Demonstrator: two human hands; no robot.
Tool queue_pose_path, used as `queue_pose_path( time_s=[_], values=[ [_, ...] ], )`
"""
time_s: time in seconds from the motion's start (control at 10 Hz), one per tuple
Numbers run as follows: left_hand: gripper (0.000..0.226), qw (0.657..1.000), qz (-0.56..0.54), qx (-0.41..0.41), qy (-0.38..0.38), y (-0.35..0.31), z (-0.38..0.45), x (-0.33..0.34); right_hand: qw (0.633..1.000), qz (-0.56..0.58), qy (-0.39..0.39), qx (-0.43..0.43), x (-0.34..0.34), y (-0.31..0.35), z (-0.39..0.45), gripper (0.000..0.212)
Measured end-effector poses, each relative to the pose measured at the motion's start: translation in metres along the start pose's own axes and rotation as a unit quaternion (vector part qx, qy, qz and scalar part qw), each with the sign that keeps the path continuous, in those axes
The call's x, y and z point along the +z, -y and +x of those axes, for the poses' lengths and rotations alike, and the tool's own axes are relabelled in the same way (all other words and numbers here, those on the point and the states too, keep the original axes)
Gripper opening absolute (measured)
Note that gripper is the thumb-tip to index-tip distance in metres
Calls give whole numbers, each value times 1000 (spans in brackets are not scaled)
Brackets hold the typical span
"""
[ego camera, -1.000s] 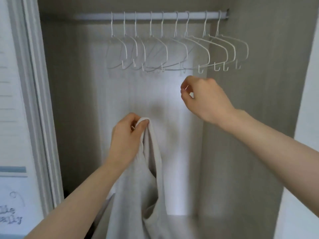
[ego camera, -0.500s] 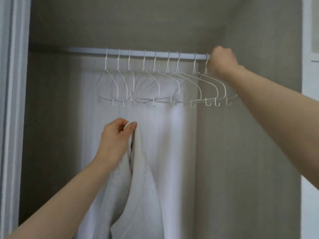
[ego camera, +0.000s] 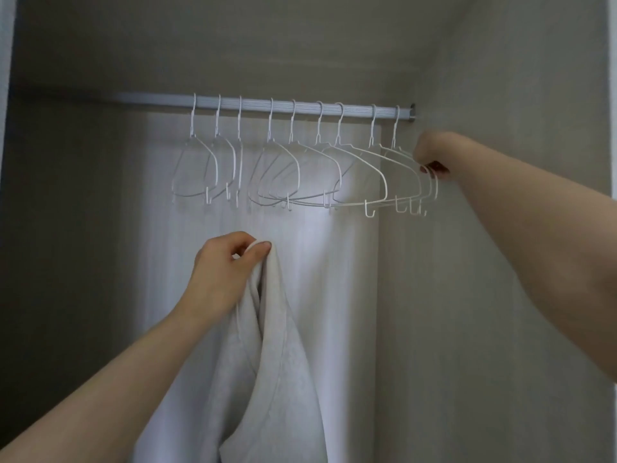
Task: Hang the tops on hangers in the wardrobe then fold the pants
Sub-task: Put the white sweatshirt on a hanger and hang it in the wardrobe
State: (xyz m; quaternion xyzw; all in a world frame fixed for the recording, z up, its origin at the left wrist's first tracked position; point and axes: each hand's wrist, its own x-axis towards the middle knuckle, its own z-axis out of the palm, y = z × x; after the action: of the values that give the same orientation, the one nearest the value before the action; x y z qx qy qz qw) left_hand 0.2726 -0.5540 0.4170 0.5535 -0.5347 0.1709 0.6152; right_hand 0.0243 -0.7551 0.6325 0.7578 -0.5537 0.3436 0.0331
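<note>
While pinched, top (ego camera: pixel 267 345) hanging vertical.

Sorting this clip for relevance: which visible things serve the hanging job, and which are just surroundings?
In use:
- pale top, gripped by the left hand
- white hangers on the rail; the right hand holds the rightmost one's shoulder

Surroundings:
- wardrobe side wall
- door frame

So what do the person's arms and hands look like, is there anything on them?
Both arms are bare, with no sleeves in view. The left hand and right hand wear no gloves, rings or watch that I can see. The right hand's fingernails look dark, maybe painted.
</note>
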Motion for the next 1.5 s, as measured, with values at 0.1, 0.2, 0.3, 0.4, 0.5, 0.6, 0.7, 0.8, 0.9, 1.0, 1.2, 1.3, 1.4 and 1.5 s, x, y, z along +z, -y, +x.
queue_pose_path(
  time_s=[0.1, 0.2, 0.3, 0.4, 0.5, 0.6, 0.7, 0.8, 0.9, 1.0, 1.2, 1.3, 1.4, 1.5],
  values=[
    [31, 989, 136, 61, 4, 3, -8, 0, 1000, -5, 9, 10, 6, -4, 0, 34],
    [39, 970, 217, 110, 0, 2, -14, 1, 990, 106, -87, -26, 3, -7, -10, 13],
    [37, 972, 217, 88, 17, 0, -15, 5, 981, 146, -123, -19, -1, -8, -5, 32],
    [34, 985, 163, 45, 41, 0, -16, 9, 968, 177, -175, -11, -11, -5, -22, 34],
    [31, 996, 84, 5, 37, -3, -18, 12, 958, 199, -208, 9, -14, -2, -57, 33],
    [28, 998, 47, -27, 19, -8, -25, 14, 949, 227, -217, 21, -10, -6, -111, 34],
    [28, 997, 75, -8, 23, -15, -40, 11, 947, 233, -221, 16, -4, -20, -180, 25],
    [30, 995, 88, 3, 41, -16, -52, 9, 947, 230, -223, 13, 7, -38, -242, 18],
    [35, 994, 90, -27, 62, -12, -68, 9, 944, 229, -237, -3, 20, -56, -292, 22],
    [44, 993, 63, -74, 62, -7, -80, 10, 934, 251, -254, -32, 28, -70, -327, 23],
    [41, 988, 17, -141, 59, -11, -101, 9, 913, 333, -232, -44, 38, -109, -367, 21],
    [41, 985, 26, -156, 62, -14, -105, 8, 901, 374, -217, -40, 45, -136, -387, 22],
    [40, 983, 46, -168, 64, -12, -109, 7, 889, 409, -203, -44, 50, -162, -402, 19],
    [44, 981, 66, -168, 67, -14, -113, 8, 873, 463, -137, -68, 55, -187, -406, 23]
  ],
)
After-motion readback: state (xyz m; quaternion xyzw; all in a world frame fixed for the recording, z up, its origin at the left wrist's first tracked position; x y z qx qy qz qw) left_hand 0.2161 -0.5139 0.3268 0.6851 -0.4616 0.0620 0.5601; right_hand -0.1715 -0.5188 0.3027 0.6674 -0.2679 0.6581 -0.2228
